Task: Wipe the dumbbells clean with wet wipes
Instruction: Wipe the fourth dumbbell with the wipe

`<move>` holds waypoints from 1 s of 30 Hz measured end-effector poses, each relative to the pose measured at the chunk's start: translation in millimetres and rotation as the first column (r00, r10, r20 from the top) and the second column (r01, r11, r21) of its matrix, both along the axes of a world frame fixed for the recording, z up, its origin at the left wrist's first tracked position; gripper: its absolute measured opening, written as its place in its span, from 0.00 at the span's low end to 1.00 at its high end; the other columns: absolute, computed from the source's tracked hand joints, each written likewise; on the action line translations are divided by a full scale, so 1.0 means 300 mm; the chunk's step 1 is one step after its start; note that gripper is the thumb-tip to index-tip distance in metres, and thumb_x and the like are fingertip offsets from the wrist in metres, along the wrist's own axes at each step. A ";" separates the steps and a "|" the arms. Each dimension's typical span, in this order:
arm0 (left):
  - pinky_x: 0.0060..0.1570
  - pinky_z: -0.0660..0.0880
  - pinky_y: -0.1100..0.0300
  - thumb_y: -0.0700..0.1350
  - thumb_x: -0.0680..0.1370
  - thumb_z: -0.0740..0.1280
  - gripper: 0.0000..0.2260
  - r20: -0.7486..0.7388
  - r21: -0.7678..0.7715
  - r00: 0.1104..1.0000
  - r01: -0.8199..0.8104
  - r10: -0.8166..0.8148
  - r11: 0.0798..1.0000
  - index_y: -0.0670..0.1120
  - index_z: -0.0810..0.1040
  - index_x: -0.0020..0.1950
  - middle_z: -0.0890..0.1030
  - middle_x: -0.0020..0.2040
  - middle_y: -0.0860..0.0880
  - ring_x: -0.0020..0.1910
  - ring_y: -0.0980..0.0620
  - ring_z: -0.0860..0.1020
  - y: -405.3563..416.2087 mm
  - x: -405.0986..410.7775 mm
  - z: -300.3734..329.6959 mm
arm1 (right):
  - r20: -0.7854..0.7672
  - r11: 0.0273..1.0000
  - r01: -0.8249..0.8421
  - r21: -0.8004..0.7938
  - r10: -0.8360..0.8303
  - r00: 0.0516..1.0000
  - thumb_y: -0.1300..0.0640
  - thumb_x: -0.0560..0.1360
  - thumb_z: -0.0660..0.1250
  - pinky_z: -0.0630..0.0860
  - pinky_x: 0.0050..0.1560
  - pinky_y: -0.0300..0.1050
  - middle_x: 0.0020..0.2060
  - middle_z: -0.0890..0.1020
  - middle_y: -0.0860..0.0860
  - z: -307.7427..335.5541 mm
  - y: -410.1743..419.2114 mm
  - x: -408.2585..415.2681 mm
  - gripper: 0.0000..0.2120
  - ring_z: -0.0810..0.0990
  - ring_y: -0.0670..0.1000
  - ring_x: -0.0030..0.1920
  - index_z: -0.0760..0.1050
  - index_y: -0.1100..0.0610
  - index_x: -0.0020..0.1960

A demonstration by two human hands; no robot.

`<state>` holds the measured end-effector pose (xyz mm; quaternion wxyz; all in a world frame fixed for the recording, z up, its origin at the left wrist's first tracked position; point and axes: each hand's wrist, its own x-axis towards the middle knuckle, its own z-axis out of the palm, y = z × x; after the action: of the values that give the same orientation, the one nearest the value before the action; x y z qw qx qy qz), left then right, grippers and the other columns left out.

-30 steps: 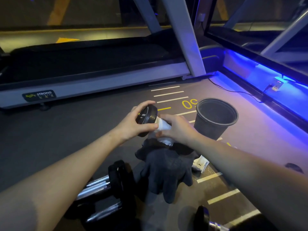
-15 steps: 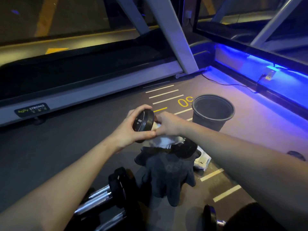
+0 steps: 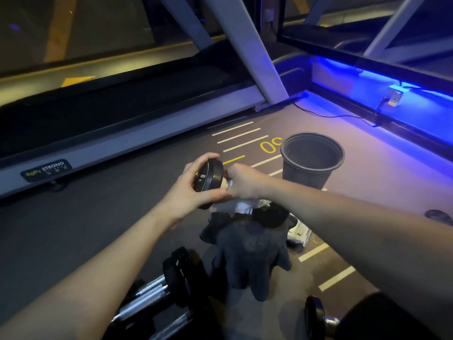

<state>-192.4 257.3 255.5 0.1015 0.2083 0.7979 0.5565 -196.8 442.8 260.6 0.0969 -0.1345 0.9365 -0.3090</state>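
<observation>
I hold a black dumbbell [image 3: 209,179] off the floor, in front of me. My left hand [image 3: 190,192] grips its near head. My right hand [image 3: 244,180] presses a white wet wipe [image 3: 241,206] around the handle right behind that head; the wipe's loose end hangs down. The dumbbell's far head [image 3: 274,217] points down, mostly hidden. Two more dumbbells [image 3: 159,293] with chrome handles lie on the floor at the lower left. Another dumbbell [image 3: 318,317] shows at the bottom right.
A dark cloth [image 3: 250,253] lies on the floor below the hands. A black bucket [image 3: 312,158] stands to the right. A white wipe packet [image 3: 300,233] lies beside the cloth. A treadmill [image 3: 122,133] runs along the back, and a blue-lit ledge [image 3: 392,99] along the right.
My right hand has slid along the handle up against the head that my left hand holds, and the wipe now hangs lower. The camera has drifted slightly.
</observation>
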 end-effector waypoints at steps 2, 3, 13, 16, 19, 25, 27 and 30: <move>0.67 0.74 0.50 0.55 0.62 0.79 0.35 -0.033 -0.022 0.999 0.033 -0.034 0.999 0.68 0.72 0.67 0.71 0.66 0.50 0.64 0.50 0.75 0.004 0.005 0.011 | 0.034 1.000 0.001 0.021 -0.001 0.999 0.51 0.69 0.76 0.65 0.31 0.40 0.30 0.70 0.49 0.017 0.008 0.000 0.15 0.67 0.49 0.36 0.72 0.57 0.37; 0.66 0.75 0.51 0.54 0.62 0.79 0.34 -0.042 -0.025 0.999 0.034 -0.035 0.999 0.68 0.73 0.66 0.71 0.66 0.50 0.64 0.51 0.75 0.007 0.006 0.015 | 0.021 0.999 0.036 0.025 -0.037 0.999 0.51 0.70 0.76 0.66 0.32 0.41 0.31 0.70 0.50 0.013 0.005 0.011 0.15 0.69 0.50 0.36 0.72 0.57 0.38; 0.58 0.78 0.56 0.50 0.64 0.79 0.33 -0.027 0.014 1.000 -0.014 0.015 1.000 0.69 0.73 0.65 0.70 0.66 0.52 0.64 0.52 0.75 0.032 0.023 0.019 | -0.236 0.972 0.234 0.039 -0.218 0.947 0.48 0.70 0.71 0.73 0.42 0.48 0.42 0.82 0.55 -0.046 -0.030 0.100 0.11 0.81 0.62 0.48 0.75 0.54 0.45; 0.64 0.76 0.53 0.53 0.62 0.80 0.35 -0.058 -0.025 0.998 0.026 -0.027 0.999 0.68 0.72 0.67 0.70 0.66 0.54 0.64 0.55 0.74 0.017 0.022 0.021 | -0.007 0.995 0.101 0.011 -0.101 0.995 0.51 0.69 0.74 0.70 0.37 0.45 0.30 0.73 0.50 0.005 0.003 0.054 0.15 0.72 0.52 0.32 0.70 0.57 0.36; 0.66 0.74 0.54 0.54 0.61 0.79 0.36 -0.095 -0.051 0.992 0.077 -0.082 0.996 0.67 0.72 0.67 0.70 0.65 0.55 0.64 0.60 0.74 0.012 0.023 0.021 | 0.037 0.999 0.040 0.003 -0.040 0.999 0.54 0.70 0.75 0.64 0.30 0.40 0.26 0.65 0.46 0.040 0.015 0.052 0.20 0.60 0.46 0.28 0.64 0.55 0.32; 0.63 0.77 0.48 0.54 0.62 0.79 0.37 -0.026 0.006 0.998 0.060 -0.060 0.998 0.66 0.71 0.69 0.72 0.67 0.47 0.64 0.48 0.76 0.004 0.004 0.004 | -0.185 0.960 0.275 0.044 -0.263 0.947 0.50 0.71 0.72 0.69 0.41 0.45 0.41 0.79 0.54 -0.047 -0.040 0.115 0.11 0.80 0.59 0.47 0.72 0.53 0.42; 0.58 0.77 0.52 0.53 0.62 0.79 0.38 -0.008 0.021 0.997 0.072 -0.071 0.997 0.65 0.71 0.70 0.73 0.67 0.43 0.62 0.48 0.77 0.007 -0.002 0.001 | -0.289 0.952 0.304 0.031 -0.283 0.915 0.49 0.71 0.71 0.66 0.41 0.45 0.44 0.82 0.55 -0.064 -0.050 0.131 0.11 0.80 0.61 0.49 0.69 0.51 0.42; 0.59 0.77 0.51 0.52 0.63 0.79 0.38 0.019 0.039 0.997 0.068 -0.069 0.997 0.65 0.71 0.71 0.72 0.67 0.43 0.61 0.47 0.77 0.004 -0.007 -0.004 | -0.250 0.962 0.273 0.010 -0.262 0.932 0.45 0.70 0.72 0.69 0.41 0.46 0.44 0.83 0.55 -0.073 -0.046 0.097 0.13 0.80 0.61 0.49 0.74 0.53 0.45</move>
<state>-194.5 258.6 254.4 0.1244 0.2316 0.7784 0.5701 -167.7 429.0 238.7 -0.0601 -0.0407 0.9575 -0.2792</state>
